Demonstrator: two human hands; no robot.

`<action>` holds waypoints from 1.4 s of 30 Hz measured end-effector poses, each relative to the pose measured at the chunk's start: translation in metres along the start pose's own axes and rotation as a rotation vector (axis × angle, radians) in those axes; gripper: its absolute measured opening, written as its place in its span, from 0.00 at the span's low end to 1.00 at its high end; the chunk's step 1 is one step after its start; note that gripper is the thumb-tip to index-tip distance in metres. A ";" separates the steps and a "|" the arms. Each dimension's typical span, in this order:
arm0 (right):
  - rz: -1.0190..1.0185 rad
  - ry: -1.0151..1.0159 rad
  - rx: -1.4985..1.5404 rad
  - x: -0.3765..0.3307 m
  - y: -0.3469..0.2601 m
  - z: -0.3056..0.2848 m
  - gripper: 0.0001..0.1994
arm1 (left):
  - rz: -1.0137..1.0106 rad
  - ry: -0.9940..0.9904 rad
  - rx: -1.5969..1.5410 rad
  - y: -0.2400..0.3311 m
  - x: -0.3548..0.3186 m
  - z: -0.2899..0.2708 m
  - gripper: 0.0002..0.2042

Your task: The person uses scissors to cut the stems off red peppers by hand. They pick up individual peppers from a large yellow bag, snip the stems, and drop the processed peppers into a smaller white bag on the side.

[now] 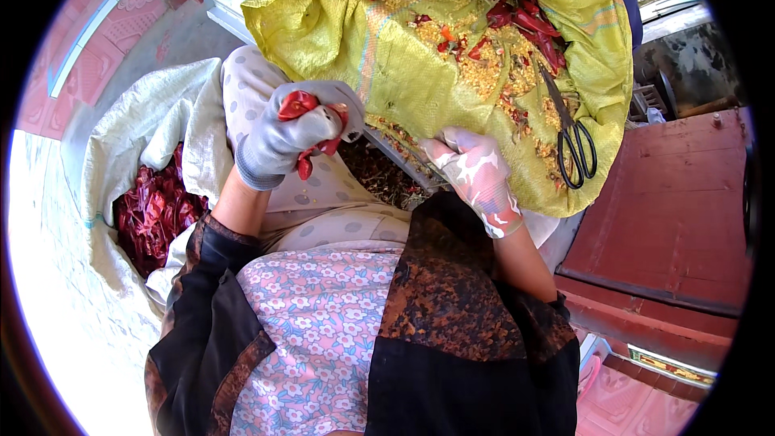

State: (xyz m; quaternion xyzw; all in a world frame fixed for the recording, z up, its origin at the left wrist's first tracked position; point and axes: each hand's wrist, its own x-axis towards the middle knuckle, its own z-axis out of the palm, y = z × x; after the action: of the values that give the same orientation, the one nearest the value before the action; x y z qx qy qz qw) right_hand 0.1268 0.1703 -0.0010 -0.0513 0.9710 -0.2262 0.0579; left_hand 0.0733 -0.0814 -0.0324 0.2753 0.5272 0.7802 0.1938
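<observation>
My left hand (pixel 295 129), in a grey coated glove, is closed around several dried red chili peppers (pixel 299 105) that poke out above and below the fingers. To its right, my right hand (pixel 475 168), in a pink and white patterned glove, has its fingers pressed together by the near edge of a yellow woven sack (pixel 404 64). What those fingers grip, if anything, I cannot make out. Scissors (pixel 570 139) with black handles lie on the sack among yellow seeds (pixel 484 73) and chili pieces. Larger dark red chilies (pixel 537 28) rest at its far side.
A white woven sack (pixel 109 145) with many dried red chilies (pixel 157 210) stands at my left. Below the hands, between my legs, a container holds dark stems and scraps (pixel 383 168). A red-brown flat-topped piece of furniture (pixel 658 206) is on the right.
</observation>
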 end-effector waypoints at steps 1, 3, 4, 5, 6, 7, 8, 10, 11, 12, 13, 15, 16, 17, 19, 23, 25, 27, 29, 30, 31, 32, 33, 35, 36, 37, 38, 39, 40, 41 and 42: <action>0.028 0.047 0.249 0.000 0.005 0.006 0.05 | 0.020 -0.032 0.060 0.001 0.002 0.001 0.10; 0.086 0.139 0.746 0.001 0.011 0.020 0.07 | 0.048 -0.099 0.031 -0.009 0.006 0.010 0.08; 0.063 0.162 0.911 0.000 0.013 0.021 0.11 | -0.044 -0.100 0.057 -0.010 0.003 0.013 0.08; 0.009 0.141 0.927 -0.001 0.005 0.013 0.11 | -0.133 -0.103 0.084 -0.010 0.001 0.016 0.08; -0.047 0.121 0.941 -0.003 -0.004 0.003 0.12 | -0.207 -0.091 -0.025 -0.016 -0.001 0.019 0.08; -0.103 0.101 0.956 -0.005 -0.008 -0.001 0.13 | -0.226 -0.100 -0.057 -0.021 -0.002 0.024 0.08; -0.227 0.115 0.665 -0.001 -0.009 -0.003 0.14 | -0.237 -0.108 -0.083 -0.024 0.000 0.028 0.09; -0.363 0.128 0.533 -0.005 -0.024 -0.005 0.16 | -0.231 -0.135 -0.101 -0.033 0.003 0.035 0.10; -0.425 0.153 0.513 -0.006 -0.031 -0.007 0.15 | -0.210 -0.151 -0.138 -0.034 0.008 0.038 0.10; -0.428 0.161 0.493 -0.006 -0.031 -0.007 0.16 | -0.243 -0.147 -0.144 -0.030 0.010 0.040 0.09; -0.430 0.169 0.473 -0.005 -0.030 -0.006 0.16 | -0.277 -0.142 -0.149 -0.025 0.012 0.042 0.09; -0.341 0.097 0.575 -0.009 -0.036 -0.012 0.16 | -0.275 -0.144 -0.164 -0.025 0.015 0.044 0.08; -0.396 0.162 0.510 -0.008 -0.033 -0.010 0.16 | -0.274 -0.146 -0.171 -0.025 0.016 0.045 0.07; -0.448 0.227 0.443 -0.007 -0.029 -0.007 0.17 | -0.262 -0.151 -0.165 -0.026 0.017 0.046 0.07; -0.422 0.235 0.374 -0.013 -0.030 -0.011 0.18 | -0.238 -0.161 -0.153 -0.023 0.019 0.047 0.07; -0.464 0.312 0.221 -0.017 -0.035 -0.017 0.19 | -0.228 -0.089 -0.121 -0.034 0.024 0.052 0.07; -0.440 0.336 0.237 -0.016 -0.035 -0.017 0.16 | -0.194 -0.082 -0.154 -0.036 0.027 0.052 0.06; -0.444 0.361 0.261 -0.015 -0.031 -0.017 0.14 | -0.161 -0.083 -0.221 -0.030 0.035 0.053 0.07; -0.456 0.385 0.287 -0.015 -0.027 -0.013 0.12 | -0.157 -0.004 -0.258 -0.027 0.034 0.058 0.08; -0.505 0.418 0.308 -0.013 -0.023 -0.014 0.12 | -0.158 -0.020 -0.210 -0.026 0.037 0.057 0.08; -0.555 0.451 0.328 -0.011 -0.020 -0.018 0.12 | -0.159 -0.036 -0.161 -0.022 0.040 0.057 0.08; -0.295 0.433 0.182 -0.014 -0.021 -0.032 0.13 | -0.137 -0.026 -0.182 -0.022 0.039 0.054 0.08; -0.027 0.412 0.029 -0.022 -0.021 -0.053 0.13 | -0.115 -0.025 -0.211 -0.020 0.038 0.051 0.08; -0.012 0.542 -0.234 -0.027 0.021 -0.077 0.15 | -0.105 -0.022 -0.271 -0.017 0.040 0.051 0.08; 0.048 0.555 -0.378 -0.031 0.041 -0.089 0.16 | -0.112 -0.008 -0.298 -0.018 0.040 0.050 0.08; 0.151 0.496 -0.472 -0.035 0.052 -0.098 0.16 | -0.116 0.004 -0.327 -0.018 0.042 0.050 0.08; 0.248 0.425 -0.573 -0.040 0.063 -0.107 0.17 | -0.087 0.012 -0.300 -0.021 0.044 0.052 0.09; 0.279 0.375 -0.585 -0.043 0.078 -0.107 0.16 | -0.077 0.003 -0.305 -0.020 0.046 0.054 0.09; 0.327 0.341 -0.595 -0.042 0.089 -0.108 0.16 | -0.067 -0.006 -0.310 -0.019 0.049 0.055 0.09; 0.371 0.305 -0.602 -0.040 0.095 -0.109 0.15 | -0.059 -0.011 -0.311 -0.018 0.050 0.056 0.10; 0.434 0.284 -0.606 -0.036 0.098 -0.110 0.15 | -0.036 -0.022 -0.294 -0.016 0.052 0.057 0.10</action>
State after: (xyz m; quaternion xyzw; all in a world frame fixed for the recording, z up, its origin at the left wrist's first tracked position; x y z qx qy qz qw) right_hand 0.1403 0.3097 0.0569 0.1721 0.9804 0.0832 -0.0484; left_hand 0.0694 -0.0041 -0.0188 0.2428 0.4098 0.8424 0.2517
